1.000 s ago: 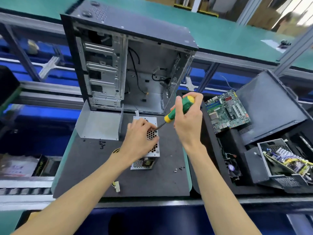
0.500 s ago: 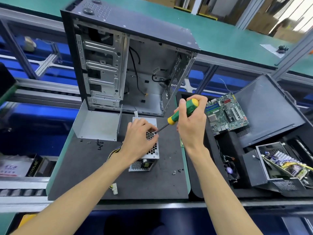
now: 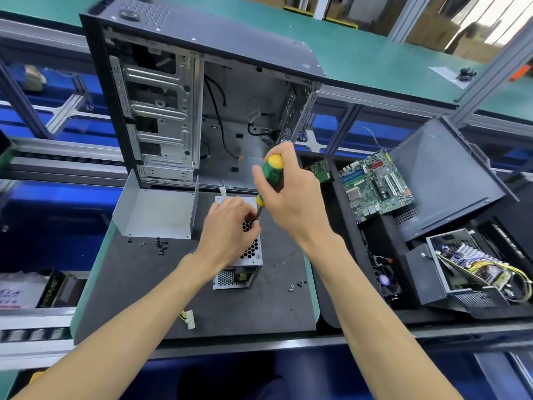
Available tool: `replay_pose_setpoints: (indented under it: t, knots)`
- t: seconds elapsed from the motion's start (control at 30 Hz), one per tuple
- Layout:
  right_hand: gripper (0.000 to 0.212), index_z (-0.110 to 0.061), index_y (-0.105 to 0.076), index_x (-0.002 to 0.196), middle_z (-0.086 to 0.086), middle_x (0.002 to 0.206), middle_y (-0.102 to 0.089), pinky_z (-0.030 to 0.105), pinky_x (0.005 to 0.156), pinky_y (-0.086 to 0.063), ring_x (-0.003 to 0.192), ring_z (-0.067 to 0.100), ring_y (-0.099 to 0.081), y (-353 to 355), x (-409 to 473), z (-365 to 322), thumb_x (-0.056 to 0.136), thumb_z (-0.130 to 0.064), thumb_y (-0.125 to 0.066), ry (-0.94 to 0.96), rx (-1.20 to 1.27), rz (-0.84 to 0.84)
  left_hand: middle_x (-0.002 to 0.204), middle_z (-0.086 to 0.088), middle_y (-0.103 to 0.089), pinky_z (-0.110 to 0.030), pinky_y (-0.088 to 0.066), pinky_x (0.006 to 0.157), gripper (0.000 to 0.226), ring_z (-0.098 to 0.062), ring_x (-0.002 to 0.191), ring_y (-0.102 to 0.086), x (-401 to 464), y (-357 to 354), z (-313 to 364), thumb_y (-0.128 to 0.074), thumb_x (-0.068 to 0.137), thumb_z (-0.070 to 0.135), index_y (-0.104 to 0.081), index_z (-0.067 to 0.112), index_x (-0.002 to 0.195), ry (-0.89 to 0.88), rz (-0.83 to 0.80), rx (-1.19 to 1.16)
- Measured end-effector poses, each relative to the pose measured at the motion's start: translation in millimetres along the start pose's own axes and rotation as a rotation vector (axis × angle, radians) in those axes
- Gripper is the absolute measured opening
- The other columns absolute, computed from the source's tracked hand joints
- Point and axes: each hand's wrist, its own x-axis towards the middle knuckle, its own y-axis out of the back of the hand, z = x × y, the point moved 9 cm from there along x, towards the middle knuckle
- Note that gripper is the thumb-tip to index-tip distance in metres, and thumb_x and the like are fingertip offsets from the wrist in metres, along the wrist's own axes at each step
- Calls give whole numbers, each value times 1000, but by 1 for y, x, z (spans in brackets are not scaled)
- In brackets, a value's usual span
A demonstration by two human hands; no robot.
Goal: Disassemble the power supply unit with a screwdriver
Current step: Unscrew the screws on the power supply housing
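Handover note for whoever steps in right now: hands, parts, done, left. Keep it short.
Right hand: grips the green and yellow screwdriver, held steeply, tip down on the power supply's top.
Left hand: rests on top of the power supply, fingers curled by the screwdriver tip, steadying it.
Power supply: flat on the black mat, in front of the open computer case; its white plug lies near the mat's front edge.
Done: loose screws lie on the mat to the left, a few more to the right.
Left: cover is still on; finish the screw under the tip, then lift the cover.

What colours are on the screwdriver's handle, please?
Green with yellow ends, on the screwdriver; head view.
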Motion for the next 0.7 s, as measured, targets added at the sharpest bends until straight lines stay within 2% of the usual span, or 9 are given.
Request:
replay_pose_setpoints:
  t: [0.13,0.3,0.4,0.47,0.53,0.6,0.67,0.7]
  knots:
    - [25,-14,-47,105,3,63,-58,41,60,-50,57,27,-55,1,4,0,99,-33,-61,-72,-15,-82,78,9,-59,-37,-40,77,7,-18,82,-54,0,2,2,-73,82,20,-66,20,81,-2,14,-36]
    - [21,-17,-50,95,5,70,-67,43,71,-56,68,33,-66,3,13,1,89,-32,-63,-220,-82,-200,84,9,-57,-39,-39,81,22,-17,85,-54,-3,-2,2,-71,78,14,-60,22,96,-57,-33,-120]
    - [14,-22,-59,82,2,73,-68,44,70,-60,69,32,-68,-2,16,-2,78,-32,-67,-282,-104,-302,85,11,-54,-38,-37,81,32,-16,86,-56,-4,-3,2,-71,77,16,-49,30,95,-49,-40,-137]
    - [10,-25,-64,78,0,75,-67,44,66,-61,66,29,-67,-10,16,-8,77,-34,-68,-282,-116,-390,84,11,-53,-37,-36,80,30,-16,85,-55,-4,-3,1,-71,76,18,-47,28,91,-40,-44,-133]
    - [22,-19,-67,80,2,74,-67,44,68,-60,66,30,-66,-15,18,-13,86,-40,-64,-265,-148,-403,85,10,-53,-36,-35,80,26,-16,86,-54,-4,-4,0,-70,76,19,-49,25,90,-32,-47,-127]
    - [33,-14,-68,89,5,76,-67,42,75,-57,74,33,-64,-13,22,-14,96,-43,-55,-257,-175,-349,86,10,-53,-34,-34,80,23,-14,86,-50,-4,-5,-1,-70,78,20,-52,24,92,-38,-53,-109]
    - [21,-20,-64,109,0,90,-65,40,78,-53,80,28,-60,-12,27,-14,98,-34,-52,-226,-173,-346,88,10,-55,-36,-36,82,17,-12,88,-49,-4,-6,-1,-69,81,21,-60,23,96,-50,-52,-91]
    - [23,-24,-60,118,-3,97,-63,40,79,-53,79,24,-58,-12,29,-14,96,-29,-53,-205,-186,-380,90,9,-57,-37,-37,84,17,-13,91,-51,-5,-6,-1,-69,82,21,-65,21,99,-55,-50,-89]
